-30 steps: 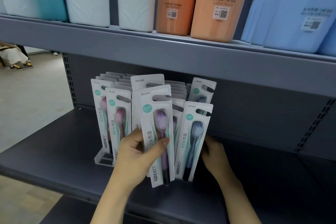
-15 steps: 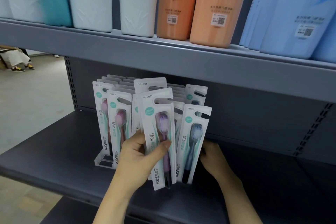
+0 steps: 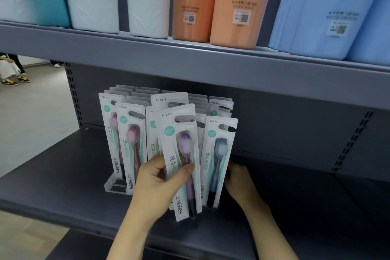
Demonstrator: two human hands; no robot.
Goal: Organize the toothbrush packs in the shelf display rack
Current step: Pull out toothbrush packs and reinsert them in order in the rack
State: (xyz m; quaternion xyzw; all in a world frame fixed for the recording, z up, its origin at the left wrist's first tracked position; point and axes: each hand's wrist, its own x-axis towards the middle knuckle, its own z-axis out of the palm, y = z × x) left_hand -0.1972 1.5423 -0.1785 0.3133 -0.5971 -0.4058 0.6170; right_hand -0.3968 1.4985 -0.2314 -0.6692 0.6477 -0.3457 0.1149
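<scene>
The left hand gripped a purple toothbrush pack just before the clear display rack; the right hand's grasp was hidden behind the rack. Next, probably, slotting it in.

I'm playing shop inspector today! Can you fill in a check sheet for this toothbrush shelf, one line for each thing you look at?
Surface: dark grey shelf, bare at its left.
Job's things: clear rack stands on the shelf, holding rows of upright toothbrush packs; a pink pack in front at left, a blue pack at right; a purple pack is held in front of the rows.
Clutter: nothing seen.
Hands: left hand grips the purple pack; right hand reaches behind the blue pack, fingers hidden.
Cables: nothing seen.
Surroundings: upper shelf carries white, teal, orange and blue bottles; a person's feet on the floor far left.
</scene>
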